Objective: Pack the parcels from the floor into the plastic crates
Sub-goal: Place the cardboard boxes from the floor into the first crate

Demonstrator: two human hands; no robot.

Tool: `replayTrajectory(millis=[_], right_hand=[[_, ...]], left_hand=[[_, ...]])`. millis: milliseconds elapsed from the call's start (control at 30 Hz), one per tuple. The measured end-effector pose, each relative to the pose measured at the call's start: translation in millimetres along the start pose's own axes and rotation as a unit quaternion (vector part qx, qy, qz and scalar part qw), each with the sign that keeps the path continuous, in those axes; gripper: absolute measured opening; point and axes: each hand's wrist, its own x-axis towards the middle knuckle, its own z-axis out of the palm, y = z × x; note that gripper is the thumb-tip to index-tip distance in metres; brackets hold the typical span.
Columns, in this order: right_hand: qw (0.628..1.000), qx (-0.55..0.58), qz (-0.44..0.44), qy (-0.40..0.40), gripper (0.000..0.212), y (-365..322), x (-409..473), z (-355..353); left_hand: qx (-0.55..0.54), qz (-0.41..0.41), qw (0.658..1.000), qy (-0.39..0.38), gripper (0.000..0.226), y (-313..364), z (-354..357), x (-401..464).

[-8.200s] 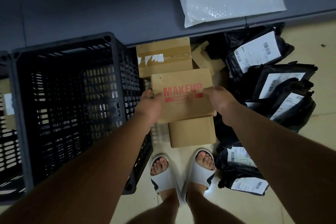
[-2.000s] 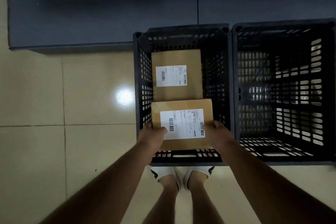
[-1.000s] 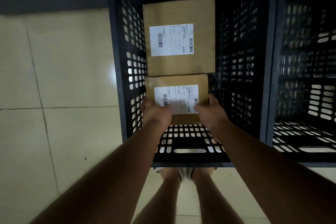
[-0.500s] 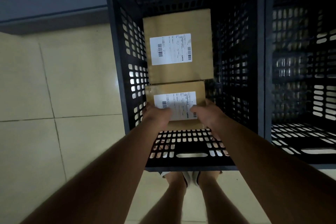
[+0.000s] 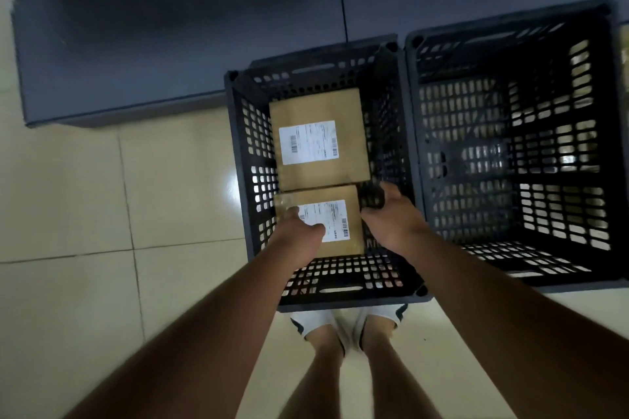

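Note:
A black plastic crate (image 5: 240,160) stands on the floor in front of me with two brown cardboard parcels lying flat inside. The far parcel (image 5: 320,104) shows a white label. The near parcel (image 5: 349,194) lies against it, label up. My left hand (image 5: 299,238) hovers over the near parcel's left front corner, with its thumb across the label and blurred fingers loose. My right hand (image 5: 391,214) is off the parcel's right side, fingers spread, gripping nothing. A second black crate (image 5: 510,27) stands directly to the right, with nothing visible inside.
A dark grey low platform (image 5: 170,27) runs along the back behind both crates. Pale floor tiles (image 5: 102,197) spread to the left. My feet in white slippers (image 5: 316,320) stand just in front of the left crate.
The near parcel has settled on the crate floor. My right hand has let go and moved off to the right; my left hand has loosened. The camera has risen and pulled back.

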Motion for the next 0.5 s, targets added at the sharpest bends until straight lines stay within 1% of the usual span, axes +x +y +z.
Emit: replayTrajectory(millis=[67, 133, 200, 267, 333, 500], right_hand=[[1.000, -0.020, -0.014, 0.012, 0.075, -8.2, -22.7, -18.6], [0.999, -0.028, -0.026, 0.023, 0.075, -14.5, -44.8, -36.9], [0.998, -0.031, -0.044, 0.036, 0.075, -18.6, -67.2, -55.5], [0.997, -0.030, -0.055, 0.050, 0.075, -19.6, -87.9, -73.0], [0.996, -0.031, -0.057, 0.068, 0.074, -18.2, -107.0, -88.5], [0.993, 0.002, -0.055, 0.100, 0.071, 2.2, -149.6, -112.5]], left_hand=[[0.021, 0.022, 1.000, 0.001, 0.069, 13.0, -8.3, -21.2], [0.036, 0.039, 0.999, 0.009, 0.067, 26.2, -18.3, -43.7], [0.039, 0.053, 0.998, 0.016, 0.066, 39.4, -27.4, -66.6], [0.040, 0.066, 0.997, 0.017, 0.071, 49.4, -33.4, -85.8], [0.037, 0.081, 0.996, 0.020, 0.074, 59.3, -37.7, -106.4], [0.042, 0.118, 0.992, 0.018, 0.074, 79.0, -44.0, -156.4]])
